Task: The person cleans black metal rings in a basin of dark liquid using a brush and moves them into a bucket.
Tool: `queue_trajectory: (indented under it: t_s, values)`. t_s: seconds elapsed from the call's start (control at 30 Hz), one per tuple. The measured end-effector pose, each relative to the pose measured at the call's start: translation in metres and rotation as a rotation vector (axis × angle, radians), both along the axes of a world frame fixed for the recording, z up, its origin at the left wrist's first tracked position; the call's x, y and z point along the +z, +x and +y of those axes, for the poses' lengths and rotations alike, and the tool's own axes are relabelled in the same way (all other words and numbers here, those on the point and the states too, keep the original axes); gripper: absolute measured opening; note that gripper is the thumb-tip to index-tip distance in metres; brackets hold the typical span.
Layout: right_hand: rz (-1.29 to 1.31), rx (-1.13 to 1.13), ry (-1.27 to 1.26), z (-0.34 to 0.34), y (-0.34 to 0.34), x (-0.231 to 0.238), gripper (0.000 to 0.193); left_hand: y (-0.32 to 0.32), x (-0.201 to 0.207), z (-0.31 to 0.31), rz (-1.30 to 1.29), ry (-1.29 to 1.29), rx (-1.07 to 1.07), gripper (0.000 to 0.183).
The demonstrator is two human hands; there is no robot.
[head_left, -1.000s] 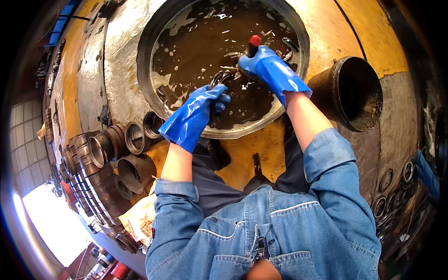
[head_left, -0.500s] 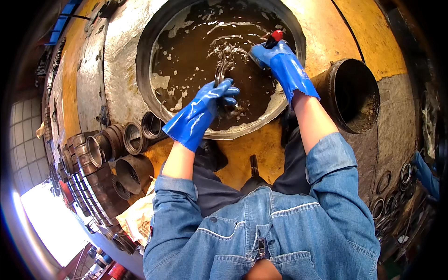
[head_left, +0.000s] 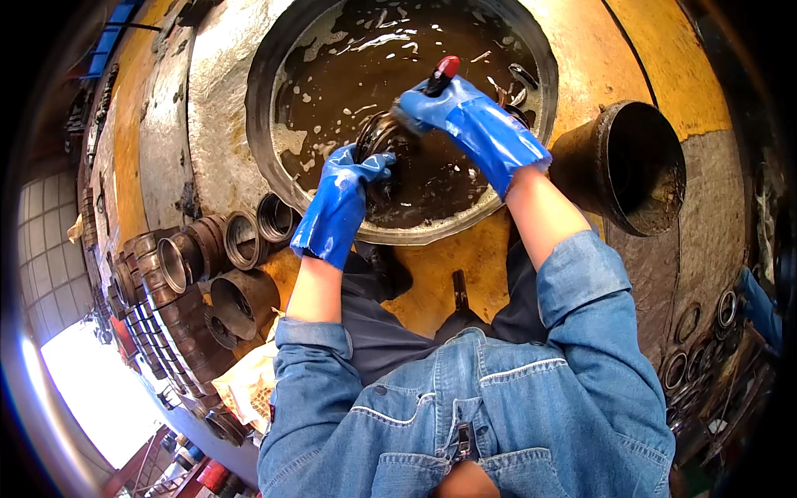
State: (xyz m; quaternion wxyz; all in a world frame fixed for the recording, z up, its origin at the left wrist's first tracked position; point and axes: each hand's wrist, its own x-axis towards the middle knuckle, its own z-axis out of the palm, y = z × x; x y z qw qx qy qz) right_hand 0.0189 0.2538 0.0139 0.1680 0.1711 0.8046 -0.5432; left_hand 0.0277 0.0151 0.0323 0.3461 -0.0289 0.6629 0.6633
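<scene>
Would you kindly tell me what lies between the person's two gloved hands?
In the head view, dark rings gripped by the left hand and the blurred head of a brush-like tool held by the right hand, with murky liquid beneath.

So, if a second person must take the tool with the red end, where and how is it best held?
Probably by the red end of the tool, pinched from the far side, away from the wearer: this end sticks out clear of the right hand, which grips lower down. The other end is blurred, close to the dark rings in the left hand, so better avoided.
</scene>
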Motion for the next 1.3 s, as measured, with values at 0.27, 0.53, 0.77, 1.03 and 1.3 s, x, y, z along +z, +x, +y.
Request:
queue_trajectory:
  t_s: [0.27,0.53,0.77,1.03,1.3]
  values:
    - [0.039,0.09,-0.199,-0.017,-0.003,0.025,0.03,0.001,0.005,-0.005,0.026,0.083,-0.065,0.028]
    - [-0.048,0.022,0.026,-0.008,0.004,0.029,0.041,-0.005,-0.008,-0.009,-0.035,0.047,-0.075,0.032]
    - [-0.192,-0.131,0.283,0.021,0.019,0.018,0.045,-0.006,-0.008,0.009,-0.174,-0.158,-0.183,0.034]
    - [-0.007,-0.407,0.193,0.035,0.041,0.055,0.041,0.001,-0.009,0.034,-0.135,0.248,-0.121,0.039]
    - [-0.022,-0.394,0.158,0.047,0.042,0.047,0.039,0.004,-0.008,0.034,-0.185,0.153,-0.093,0.04]
